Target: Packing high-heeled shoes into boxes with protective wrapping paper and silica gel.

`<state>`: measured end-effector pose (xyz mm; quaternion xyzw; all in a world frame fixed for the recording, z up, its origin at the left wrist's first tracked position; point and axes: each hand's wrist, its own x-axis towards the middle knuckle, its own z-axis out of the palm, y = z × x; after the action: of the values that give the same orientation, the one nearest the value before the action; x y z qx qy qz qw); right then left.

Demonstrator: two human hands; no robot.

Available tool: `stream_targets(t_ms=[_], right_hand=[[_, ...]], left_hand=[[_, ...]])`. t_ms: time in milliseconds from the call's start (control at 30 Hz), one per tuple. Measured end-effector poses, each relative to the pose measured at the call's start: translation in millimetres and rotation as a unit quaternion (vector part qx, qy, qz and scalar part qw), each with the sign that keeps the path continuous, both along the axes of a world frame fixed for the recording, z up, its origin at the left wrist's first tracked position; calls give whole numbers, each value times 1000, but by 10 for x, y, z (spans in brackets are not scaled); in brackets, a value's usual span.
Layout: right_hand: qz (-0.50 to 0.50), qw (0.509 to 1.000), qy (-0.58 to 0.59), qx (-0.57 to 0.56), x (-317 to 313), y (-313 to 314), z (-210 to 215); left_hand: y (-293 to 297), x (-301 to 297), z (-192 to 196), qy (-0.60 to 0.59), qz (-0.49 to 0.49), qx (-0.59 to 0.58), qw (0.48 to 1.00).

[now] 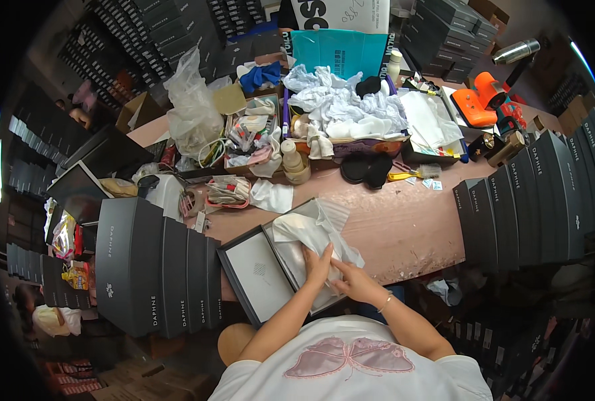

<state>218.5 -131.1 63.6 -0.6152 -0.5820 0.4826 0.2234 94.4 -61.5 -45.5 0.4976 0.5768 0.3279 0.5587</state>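
In front of me an open grey shoe box (269, 230) sits tilted on the table, lined with white tissue paper (297, 228). My left hand (317, 264) lies on the tissue, fingers stretched and partly covered by a fold. From the right, my right hand (359, 282) touches the same paper with its fingers apart, close beside the left. The paper hides whatever lies beneath it in the box. Left of it, overlapping the box edge, is a dark-rimmed box lid (258, 271) with its pale inside facing up.
Stacked dark shoe boxes stand at left (130, 267) and right (554, 194). Behind are a box of crumpled white paper (351, 100), a white bottle (291, 157), a black eye-mask-shaped item (366, 170), a yellow-handled brush (404, 175) and an orange device (474, 103).
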Motion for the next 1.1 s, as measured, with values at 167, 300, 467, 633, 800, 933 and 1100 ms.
stream_targets(t_ms=[167,300,467,633,800,933,1100], right_hand=[[-253,953,57,-156,678,-279,-665],[-361,849,305,-236,231,-144,-975],[-237,940,141,200,-64,-53,-271],[-215,965,136,66,117,-430,-451],[-313,910,238,129,245,-540,169],[-108,962,97,230,71,210,708],[76,972,-149,163,-291,1198,-409]], left_hand=[[47,-5,-103,119,-18,86,989],[83,-319,-36,77,-68,41,994],[281,-411,431,-225,76,-221,946],[63,5,-229,-162,162,-82,970],[-6,-464,332,140,-116,-77,980],[-131,-915,550,254,-330,225,881],[-95,-799,150,418,-534,346,649]])
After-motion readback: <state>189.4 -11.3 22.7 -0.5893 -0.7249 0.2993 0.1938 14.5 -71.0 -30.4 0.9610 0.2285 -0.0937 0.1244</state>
